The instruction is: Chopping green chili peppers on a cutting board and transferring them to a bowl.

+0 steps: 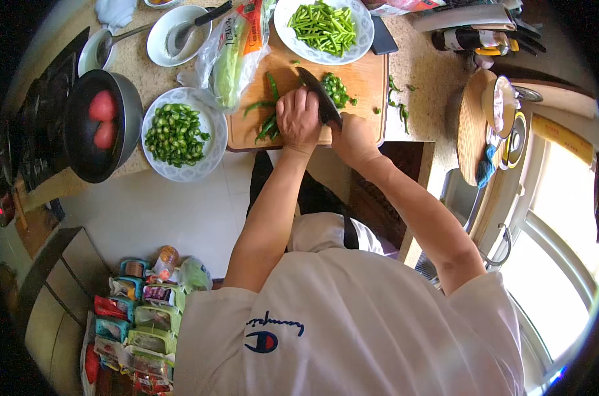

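Note:
My right hand (355, 140) grips the handle end of a dark-bladed kitchen knife (319, 91) over the wooden cutting board (255, 89). Beside the blade, my left hand (299, 116) rests on the board with fingers bent; whatever lies under them is hidden. Chopped green peppers (335, 89) lie right of the blade. Whole long green peppers (270, 123) lie left of my left hand. A patterned plate (215, 119) at the board's left holds many chopped green pepper pieces (175, 134). Behind the board, another plate (284, 24) carries cut green stalks (324, 29).
A black wok (131, 114) with red tomatoes (103, 119) stands far left, near white bowls (156, 37). A bagged green vegetable (230, 64) overlaps the board's back left. A dark phone-like slab (383, 35) and pepper scraps (403, 116) lie right. Wall and window are at right.

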Demonstrator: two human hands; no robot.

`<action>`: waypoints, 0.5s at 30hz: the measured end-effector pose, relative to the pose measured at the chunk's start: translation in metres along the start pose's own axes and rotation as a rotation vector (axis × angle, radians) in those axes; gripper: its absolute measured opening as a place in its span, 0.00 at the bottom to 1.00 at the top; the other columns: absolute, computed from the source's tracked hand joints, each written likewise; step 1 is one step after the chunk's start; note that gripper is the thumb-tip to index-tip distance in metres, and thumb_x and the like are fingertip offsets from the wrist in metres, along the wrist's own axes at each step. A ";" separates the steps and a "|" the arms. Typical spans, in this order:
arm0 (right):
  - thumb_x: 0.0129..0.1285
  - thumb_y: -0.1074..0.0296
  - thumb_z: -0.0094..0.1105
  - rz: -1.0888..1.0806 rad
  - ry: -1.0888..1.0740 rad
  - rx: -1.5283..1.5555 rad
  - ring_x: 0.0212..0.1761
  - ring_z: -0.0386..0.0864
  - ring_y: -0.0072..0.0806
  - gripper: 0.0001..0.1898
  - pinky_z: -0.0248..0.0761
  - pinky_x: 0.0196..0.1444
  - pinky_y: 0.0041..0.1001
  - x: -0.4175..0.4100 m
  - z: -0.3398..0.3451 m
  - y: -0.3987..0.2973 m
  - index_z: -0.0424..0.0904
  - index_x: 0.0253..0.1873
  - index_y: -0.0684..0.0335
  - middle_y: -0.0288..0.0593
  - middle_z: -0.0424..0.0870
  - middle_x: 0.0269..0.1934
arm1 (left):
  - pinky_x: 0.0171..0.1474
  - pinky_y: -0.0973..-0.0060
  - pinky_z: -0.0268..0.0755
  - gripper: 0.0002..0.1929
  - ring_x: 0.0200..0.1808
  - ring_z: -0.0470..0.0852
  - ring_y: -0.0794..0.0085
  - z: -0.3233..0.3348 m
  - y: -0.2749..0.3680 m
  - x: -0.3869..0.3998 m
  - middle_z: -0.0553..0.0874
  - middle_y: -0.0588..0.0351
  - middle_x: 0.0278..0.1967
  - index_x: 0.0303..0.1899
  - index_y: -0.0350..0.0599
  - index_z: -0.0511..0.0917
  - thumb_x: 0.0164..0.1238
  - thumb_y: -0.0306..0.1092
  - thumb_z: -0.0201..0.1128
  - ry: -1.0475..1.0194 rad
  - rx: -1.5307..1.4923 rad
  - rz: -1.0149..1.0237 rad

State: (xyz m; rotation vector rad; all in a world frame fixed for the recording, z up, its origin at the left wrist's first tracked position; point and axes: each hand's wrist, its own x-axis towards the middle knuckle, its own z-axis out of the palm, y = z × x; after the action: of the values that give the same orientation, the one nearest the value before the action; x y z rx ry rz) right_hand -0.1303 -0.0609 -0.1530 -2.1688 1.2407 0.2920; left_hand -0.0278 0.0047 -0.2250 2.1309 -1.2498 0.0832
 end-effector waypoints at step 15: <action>0.68 0.64 0.56 0.143 -0.412 0.097 0.12 0.78 0.39 0.21 0.69 0.13 0.34 -0.022 -0.091 -0.038 0.73 0.31 0.83 0.54 0.76 0.17 | 0.54 0.61 0.66 0.06 0.49 0.77 0.61 0.003 -0.003 -0.007 0.77 0.55 0.41 0.37 0.47 0.77 0.59 0.31 0.62 0.081 0.039 -0.044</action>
State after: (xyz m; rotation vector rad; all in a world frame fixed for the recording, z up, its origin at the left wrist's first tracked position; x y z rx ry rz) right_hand -0.1204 -0.0868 -0.0554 -1.8216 1.1450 0.6856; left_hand -0.0296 0.0094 -0.2315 2.1648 -1.1623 0.1744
